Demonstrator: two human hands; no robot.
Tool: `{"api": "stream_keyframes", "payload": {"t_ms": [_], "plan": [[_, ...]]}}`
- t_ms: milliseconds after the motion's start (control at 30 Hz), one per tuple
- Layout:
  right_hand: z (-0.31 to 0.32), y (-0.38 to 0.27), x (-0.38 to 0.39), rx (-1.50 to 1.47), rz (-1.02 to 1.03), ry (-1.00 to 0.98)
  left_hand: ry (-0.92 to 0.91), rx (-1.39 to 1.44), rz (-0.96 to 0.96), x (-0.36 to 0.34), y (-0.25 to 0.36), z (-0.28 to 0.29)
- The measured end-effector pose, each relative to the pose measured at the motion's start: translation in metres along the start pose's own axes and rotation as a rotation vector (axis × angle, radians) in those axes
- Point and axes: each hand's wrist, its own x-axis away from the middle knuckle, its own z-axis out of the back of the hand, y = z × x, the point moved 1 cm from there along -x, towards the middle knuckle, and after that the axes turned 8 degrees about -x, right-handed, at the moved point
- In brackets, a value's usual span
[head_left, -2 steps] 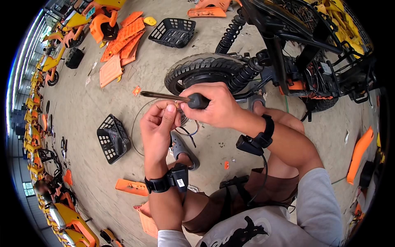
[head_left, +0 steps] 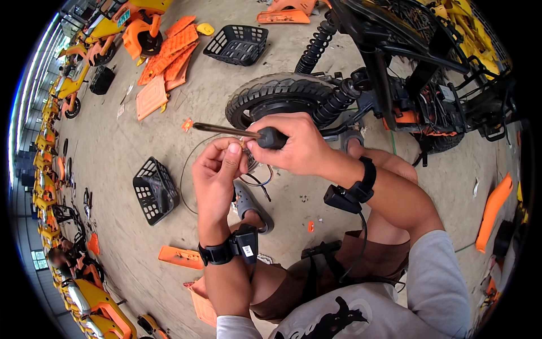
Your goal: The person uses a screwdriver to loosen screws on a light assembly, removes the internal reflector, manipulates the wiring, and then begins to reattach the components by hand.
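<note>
Thumb and forefinger of the left hand (head_left: pixel 217 172) pinch a small yellow piece (head_left: pixel 242 144), just on the person's side of the bare-tyred wheel (head_left: pixel 276 85); the piece is too small to identify. The right hand (head_left: pixel 299 144), its thumb and forefinger drawn close to the same spot, has its other fingers curled around a screwdriver (head_left: pixel 228 132). Whether the right fingertips grip the piece as well cannot be told.

The step in hand appears to be close fingertip work on the yellow piece, with the screwdriver seemingly tucked aside in the palm. The next move would call for a steady left pinch and a screwdriver shaft clear of the left knuckles.

The yellow piece shows as a mere glint between the fingertips. The screwdriver has a stubby black handle and a dark, worn-looking metal shaft, pointing to the left of the wheel.

Beneath the hands, on the person's side of the wheel, hang coloured wires (head_left: pixel 264 183), near a grey clog (head_left: pixel 246 202). A black basket (head_left: pixel 173 195) sits on the floor to the wheel's near left; orange panels (head_left: pixel 169 56) lie to its far left. To the wheel's right rises a stripped black vehicle frame (head_left: pixel 387 85).
</note>
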Motion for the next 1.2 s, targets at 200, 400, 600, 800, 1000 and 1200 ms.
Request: {"api": "stream_keyframes", "payload": {"t_ms": [200, 400, 600, 800, 1000, 1200], "plan": [[-0.001, 0.002, 0.0, -0.003, -0.017, 0.018, 0.016, -0.051, -0.011, -0.002, -0.006, 0.002], [-0.002, 0.007, 0.002, 0.039, -0.018, 0.024, 0.007, -0.074, -0.01, -0.003, -0.009, 0.001], [-0.002, 0.002, -0.001, 0.008, 0.003, 0.063, -0.02, -0.091, 0.02, 0.0, 0.001, 0.002], [0.007, -0.007, -0.007, -0.027, -0.064, 0.188, -0.015, -0.193, -0.039, 0.002, -0.007, 0.014], [0.01, -0.01, -0.007, -0.096, -0.144, 0.22, -0.019, -0.342, -0.012, 0.005, -0.008, 0.017], [0.017, -0.011, -0.006, -0.08, -0.118, 0.275, 0.134, -0.193, -0.07, 0.004, -0.006, 0.02]]}}
